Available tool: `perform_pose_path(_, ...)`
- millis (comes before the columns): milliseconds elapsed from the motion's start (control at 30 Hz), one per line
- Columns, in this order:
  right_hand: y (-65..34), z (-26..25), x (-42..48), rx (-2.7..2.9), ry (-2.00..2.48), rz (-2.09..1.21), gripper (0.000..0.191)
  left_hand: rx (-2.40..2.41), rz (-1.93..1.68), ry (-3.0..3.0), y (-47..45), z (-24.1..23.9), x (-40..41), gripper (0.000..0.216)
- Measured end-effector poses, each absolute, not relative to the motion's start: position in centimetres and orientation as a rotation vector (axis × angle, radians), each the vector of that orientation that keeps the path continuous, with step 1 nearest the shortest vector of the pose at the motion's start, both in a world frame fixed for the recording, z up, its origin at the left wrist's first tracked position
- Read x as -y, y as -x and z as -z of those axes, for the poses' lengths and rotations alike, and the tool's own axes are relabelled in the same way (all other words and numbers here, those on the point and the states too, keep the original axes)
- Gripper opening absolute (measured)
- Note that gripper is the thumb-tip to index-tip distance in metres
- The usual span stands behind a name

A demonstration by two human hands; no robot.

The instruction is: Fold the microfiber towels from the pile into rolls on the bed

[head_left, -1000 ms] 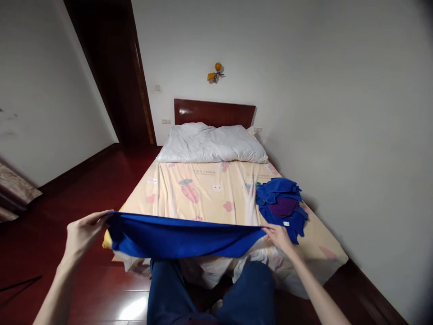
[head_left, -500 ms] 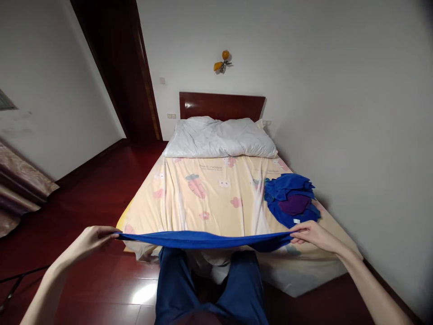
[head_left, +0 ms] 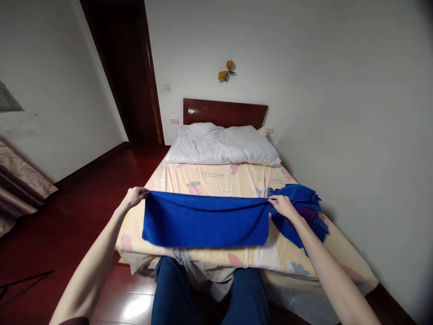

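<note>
The blue cloth (head_left: 206, 221) has moved farther over the bed (head_left: 287, 253), broad face showing; it hangs below the left hand (head_left: 135, 196) and right hand (head_left: 282, 206), long axis crosswise between them; each pinches a top corner, neither hand nearer.

The rectangular cloth (head_left: 206, 225) is coloured plain vivid blue; the cream fabric bedsheet (head_left: 216, 181) is printed with pink and grey-green motifs; blue and purple are mixed in the crumpled cloth heap (head_left: 300, 194).

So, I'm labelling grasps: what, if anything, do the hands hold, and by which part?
A blue cloth, by its upper corners: left hand at one, right hand at the other.
</note>
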State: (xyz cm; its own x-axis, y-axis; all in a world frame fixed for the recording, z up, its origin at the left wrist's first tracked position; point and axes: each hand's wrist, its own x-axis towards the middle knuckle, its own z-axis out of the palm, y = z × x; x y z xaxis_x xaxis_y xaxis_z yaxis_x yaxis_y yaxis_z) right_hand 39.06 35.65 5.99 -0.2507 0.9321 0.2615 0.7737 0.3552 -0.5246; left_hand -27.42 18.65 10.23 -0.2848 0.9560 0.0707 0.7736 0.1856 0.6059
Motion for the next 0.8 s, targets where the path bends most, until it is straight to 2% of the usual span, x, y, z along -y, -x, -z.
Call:
perform_pose_path(133, -38.5, -6.0, -37.9, 1.987, 1.309, -0.007, 0.031, -2.338, -1.181, -1.756, 27.1, -10.4, -21.5, 0.047)
perform_pose_path(200, -38.5, -5.3, -37.8, 1.971, 1.254, 0.027, 0.034, -2.299, -1.335, -1.815, 27.1, -9.6, -21.7, 0.049)
perform_pose_path(300, -38.7, -2.8, -37.1, 1.969, 1.264, -0.004, 0.035, -2.187, -1.369, -1.928, 27.5, -6.4, -21.3, 0.044)
perform_pose_path(500, -38.6, 7.4, -34.3, 1.933, 1.384, -0.176, 0.032, -2.134, -1.136, -1.955, 28.4, 4.8, -18.7, 0.04)
perform_pose_path(600, -38.5, 14.0, -31.7, 1.932, 1.523, -0.306, 0.03, -2.203, -0.815, -1.91, 28.3, 10.1, -16.2, 0.039)
perform_pose_path(700, -38.8, 19.3, -28.7, 1.941, 1.68, -0.435, 0.028, -2.257, -0.541, -1.813, 27.6, 13.7, -13.3, 0.035)
perform_pose_path(800, -39.4, 21.6, -26.6, 1.944, 1.746, -0.474, 0.028, -2.281, -0.441, -1.777, 27.1, 15.6, -11.1, 0.035)
